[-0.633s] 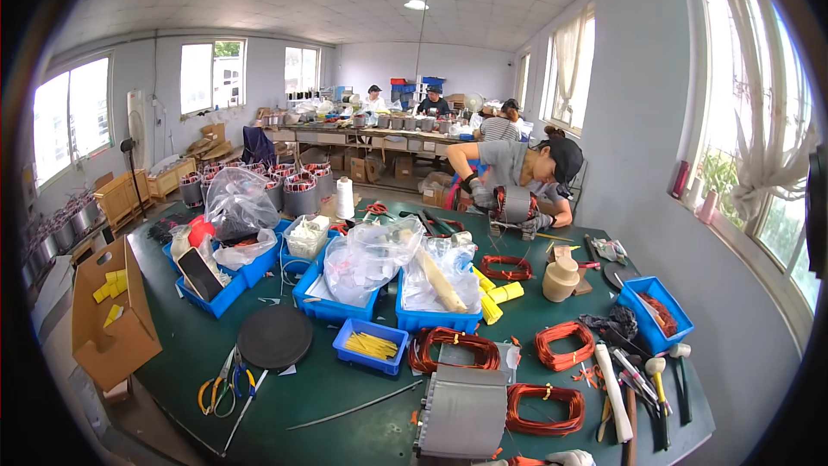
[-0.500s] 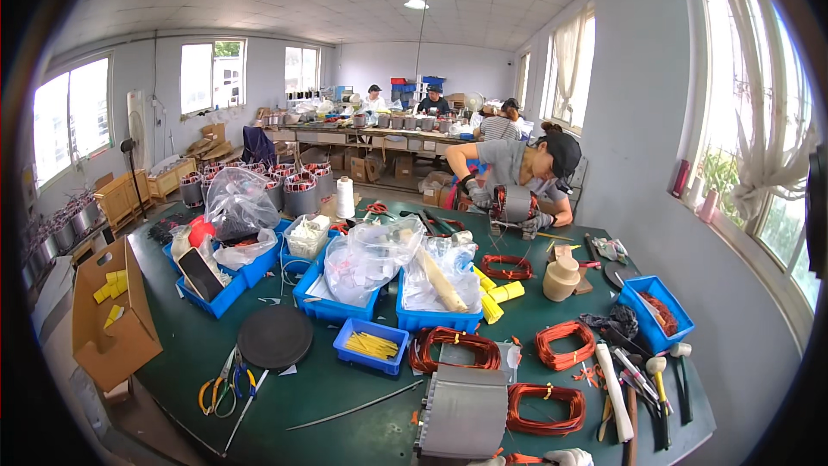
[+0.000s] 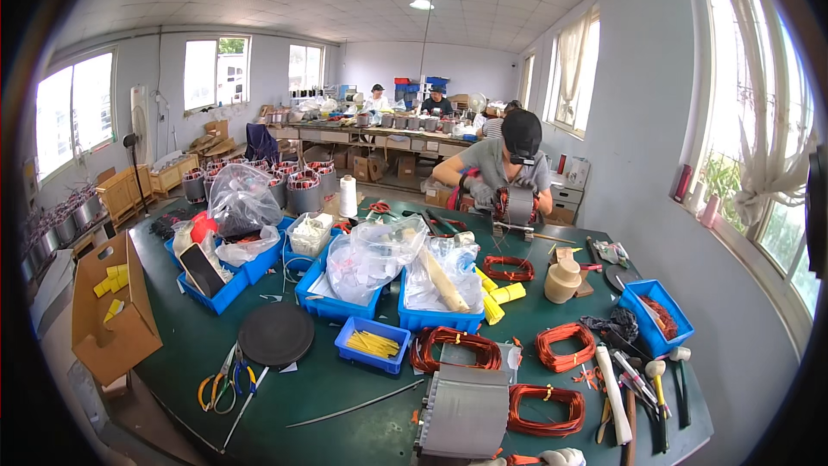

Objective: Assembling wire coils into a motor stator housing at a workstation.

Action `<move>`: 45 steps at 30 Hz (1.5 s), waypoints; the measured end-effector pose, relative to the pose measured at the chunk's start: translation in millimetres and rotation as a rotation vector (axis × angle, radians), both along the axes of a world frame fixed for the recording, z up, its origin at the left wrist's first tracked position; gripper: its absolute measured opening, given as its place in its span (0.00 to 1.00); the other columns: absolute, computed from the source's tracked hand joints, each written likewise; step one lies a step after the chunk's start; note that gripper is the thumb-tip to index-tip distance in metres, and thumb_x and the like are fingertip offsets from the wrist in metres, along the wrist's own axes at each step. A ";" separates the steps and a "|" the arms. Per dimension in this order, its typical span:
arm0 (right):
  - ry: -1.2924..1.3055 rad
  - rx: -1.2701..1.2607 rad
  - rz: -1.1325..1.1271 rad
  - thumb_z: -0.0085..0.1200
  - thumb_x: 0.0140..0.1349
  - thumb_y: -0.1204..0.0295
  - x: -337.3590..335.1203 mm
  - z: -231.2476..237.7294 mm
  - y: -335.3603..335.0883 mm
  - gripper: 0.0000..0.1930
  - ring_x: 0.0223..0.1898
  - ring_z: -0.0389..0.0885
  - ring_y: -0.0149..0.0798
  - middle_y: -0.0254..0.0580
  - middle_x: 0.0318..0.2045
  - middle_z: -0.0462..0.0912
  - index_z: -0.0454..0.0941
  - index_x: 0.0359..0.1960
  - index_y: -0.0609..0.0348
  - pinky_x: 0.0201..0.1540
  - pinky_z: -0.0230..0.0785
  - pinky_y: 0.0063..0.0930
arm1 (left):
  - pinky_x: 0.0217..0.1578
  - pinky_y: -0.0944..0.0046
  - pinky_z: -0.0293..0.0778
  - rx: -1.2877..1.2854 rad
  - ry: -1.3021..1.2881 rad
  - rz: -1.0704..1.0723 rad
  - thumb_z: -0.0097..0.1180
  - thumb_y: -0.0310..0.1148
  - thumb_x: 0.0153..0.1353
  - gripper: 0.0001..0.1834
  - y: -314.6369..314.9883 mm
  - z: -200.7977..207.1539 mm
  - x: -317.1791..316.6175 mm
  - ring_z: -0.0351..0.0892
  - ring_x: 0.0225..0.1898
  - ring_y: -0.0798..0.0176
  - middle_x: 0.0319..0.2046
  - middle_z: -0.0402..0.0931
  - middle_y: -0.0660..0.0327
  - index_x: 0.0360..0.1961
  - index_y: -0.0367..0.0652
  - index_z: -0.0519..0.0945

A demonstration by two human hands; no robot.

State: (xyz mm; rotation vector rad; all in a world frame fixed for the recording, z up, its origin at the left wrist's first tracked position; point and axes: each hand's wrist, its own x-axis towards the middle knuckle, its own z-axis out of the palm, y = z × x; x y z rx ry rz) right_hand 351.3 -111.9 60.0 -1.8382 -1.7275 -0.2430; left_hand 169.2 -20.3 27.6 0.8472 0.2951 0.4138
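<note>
Only slivers of my hands show at the lower edge, both in pale gloves. My right hand [image 3: 562, 457] lies beside a short piece of orange-red copper wire [image 3: 523, 459]; its fingers are mostly cut off. Of my left hand [image 3: 490, 462] just a bit appears, under the near end of a grey metal stator core [image 3: 466, 412]; its grip is hidden. The core lies on its side on the green table. Right of it is a tied copper wire coil [image 3: 545, 409], and behind it another coil [image 3: 455, 350]. A third coil [image 3: 565, 346] lies farther right.
A small blue tray [image 3: 373, 345] holds yellow strips. Scissors [image 3: 226, 384] and a black disc [image 3: 276, 335] lie left; mallets [image 3: 657, 371] and a white rod [image 3: 613, 395] lie right. Blue bins with plastic bags stand mid-table. Across it, a co-worker [image 3: 509, 155] handles a wound stator [image 3: 516, 205].
The co-worker across the table has shifted left and lowered the head over the wound stator, which has turned slightly. My right hand has moved a little left. The stator core near me stays put.
</note>
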 end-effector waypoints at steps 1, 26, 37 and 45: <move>0.031 0.016 0.048 0.54 0.48 0.79 2.5 0.4 -0.5 0.16 0.41 0.78 0.53 0.48 0.35 0.81 0.79 0.42 0.57 0.48 0.69 0.45 | 0.15 0.73 0.53 0.061 -0.007 0.014 0.40 0.58 0.74 0.28 -1.4 -1.0 -0.7 0.58 0.14 0.74 0.15 0.58 0.71 0.21 0.50 0.65; 0.442 -0.094 -0.219 0.54 0.60 0.76 12.3 1.8 -17.6 0.06 0.27 0.75 0.56 0.56 0.23 0.76 0.72 0.28 0.64 0.31 0.68 0.42 | 0.26 0.46 0.67 1.075 0.021 0.248 0.43 0.44 0.73 0.22 -13.5 2.7 -4.3 0.76 0.26 0.38 0.20 0.73 0.48 0.25 0.42 0.75; 1.413 -0.146 -0.149 0.51 0.66 0.71 34.3 -5.0 -1.0 0.07 0.17 0.65 0.23 0.30 0.19 0.72 0.73 0.31 0.59 0.20 0.58 0.21 | 0.22 0.69 0.60 0.672 0.037 0.071 0.40 0.55 0.75 0.30 7.8 -6.4 -3.3 0.65 0.20 0.73 0.19 0.69 0.67 0.24 0.41 0.72; 1.285 0.145 -0.234 0.52 0.65 0.77 46.0 47.5 -29.0 0.05 0.23 0.73 0.23 0.36 0.29 0.80 0.77 0.38 0.66 0.27 0.66 0.19 | 0.20 0.71 0.59 0.367 0.129 -0.077 0.42 0.58 0.73 0.31 7.8 -5.3 -4.1 0.63 0.18 0.75 0.17 0.64 0.68 0.23 0.41 0.69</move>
